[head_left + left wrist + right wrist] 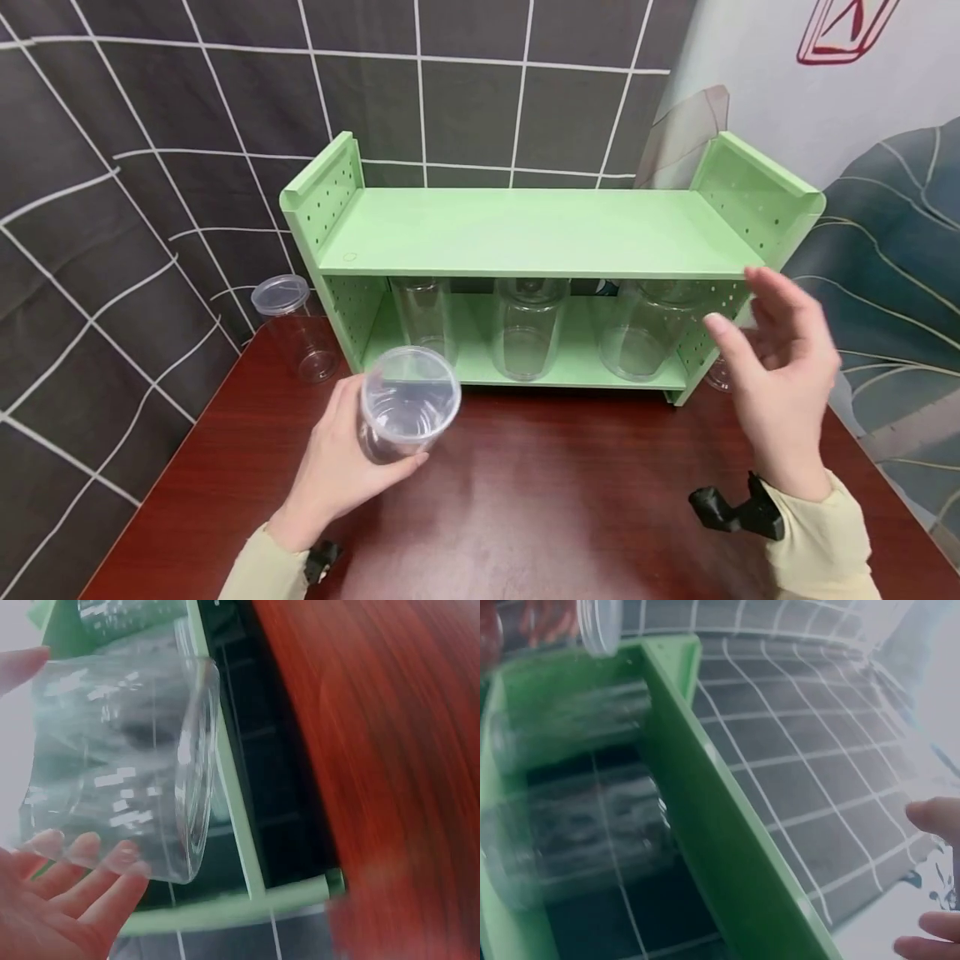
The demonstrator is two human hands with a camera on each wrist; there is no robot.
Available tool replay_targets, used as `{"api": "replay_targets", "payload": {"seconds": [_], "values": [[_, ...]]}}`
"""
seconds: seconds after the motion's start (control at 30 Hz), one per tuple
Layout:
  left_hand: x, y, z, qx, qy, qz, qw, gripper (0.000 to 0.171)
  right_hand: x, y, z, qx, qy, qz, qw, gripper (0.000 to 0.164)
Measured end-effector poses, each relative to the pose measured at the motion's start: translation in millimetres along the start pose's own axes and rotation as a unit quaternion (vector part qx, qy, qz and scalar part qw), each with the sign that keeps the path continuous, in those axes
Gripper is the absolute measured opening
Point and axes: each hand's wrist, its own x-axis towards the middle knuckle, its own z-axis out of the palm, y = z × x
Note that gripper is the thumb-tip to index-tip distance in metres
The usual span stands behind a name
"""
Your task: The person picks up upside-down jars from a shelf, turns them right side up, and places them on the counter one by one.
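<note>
A clear plastic jar with a translucent lid (411,396) is gripped from the side by my left hand (341,458), in front of the shelf's lower left. In the left wrist view, fingers and thumb curve round the jar (124,765). My right hand (787,375) is raised by the right end of the green shelf (540,233), its fingers loosely bent and holding nothing. On the lower tier stand three clear jars: one at left (423,317), one in the middle (528,333) and a wider one at right (641,342).
Left of the shelf, another lidded clear jar (300,333) stands on the reddish-brown table (540,500). Part of a clear container (720,377) shows by the right end, mostly hidden by my right hand. A dark gridded cloth (480,108) hangs behind.
</note>
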Motion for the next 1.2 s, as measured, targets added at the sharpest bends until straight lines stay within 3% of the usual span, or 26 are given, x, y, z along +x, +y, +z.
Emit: {"api": "replay_targets", "payload": {"seconds": [0.07,0.2,0.3,0.43,0.63,0.9,1.2], "values": [[-2.0,-4.9,-8.6,0.007,0.008,-0.015,0.9998,0.106,6.1,0.9,-4.3,0.033,0.045,0.004,0.998,0.055],[-5.1,-16.2,-26.5,0.033,0.032,-0.037,0.9983,0.105,20.0,6.6,-15.0,-0.017,0.089,0.025,0.996,0.054],[-6.6,-26.2,-38.8,0.051,0.047,-0.046,0.9965,0.104,31.7,14.6,-21.7,-0.046,0.092,0.060,0.993,0.055],[-8.0,-41.7,-53.2,0.058,0.064,-0.075,0.9934,0.105,46.0,25.6,-26.0,-0.039,0.086,0.101,0.990,0.056],[-7.5,-67.6,-66.4,0.066,0.098,-0.147,0.9821,0.103,57.9,34.3,-23.0,-0.066,0.064,0.110,0.990,0.050],[0.7,-90.9,-72.8,0.061,0.060,-0.203,0.9755,0.101,63.7,37.9,-20.4,-0.102,0.077,0.105,0.986,0.041],[6.0,-107.6,-71.8,0.047,0.024,-0.217,0.9747,0.102,68.6,37.3,-20.5,-0.118,0.089,0.106,0.983,0.033]]}}
